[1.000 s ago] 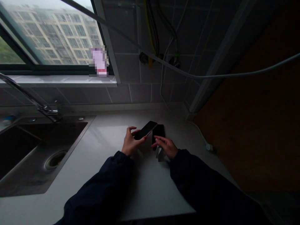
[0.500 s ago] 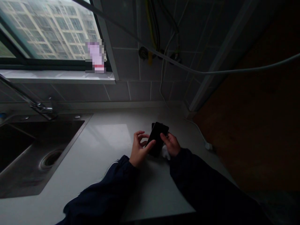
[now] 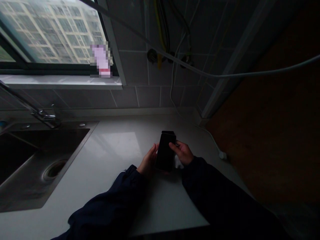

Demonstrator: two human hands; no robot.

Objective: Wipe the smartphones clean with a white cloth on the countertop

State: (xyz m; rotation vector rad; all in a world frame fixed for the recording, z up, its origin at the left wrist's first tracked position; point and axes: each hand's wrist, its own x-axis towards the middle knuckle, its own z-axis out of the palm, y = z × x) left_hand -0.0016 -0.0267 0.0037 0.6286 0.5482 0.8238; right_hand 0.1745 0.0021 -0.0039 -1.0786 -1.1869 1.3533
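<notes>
A black phone (image 3: 165, 154) is held over the white countertop, its dark face toward me. My right hand (image 3: 183, 152) grips its right side, thumb pressed on the face and fingers around the edge. At the phone's left edge, my left hand (image 3: 148, 162) supports it, with most of the fingers hidden behind. Another flat black object (image 3: 168, 132) peeks out past the phone's top; its kind does not show. Something white and crumpled, perhaps cloth or tissue (image 3: 178, 163), shows beneath my right hand.
To the left lies a steel sink (image 3: 70, 166) with a faucet (image 3: 46, 116). A white cable with a plug (image 3: 222, 155) rests on the countertop (image 3: 117, 180) at right. Another pale cable (image 3: 215, 76) hangs across the view. A blurred pink item (image 3: 102, 60) stands on the windowsill.
The phone has turned from tilted to nearly straight and come slightly toward me. My left hand's fingers have moved from beside the phone to behind its left edge.
</notes>
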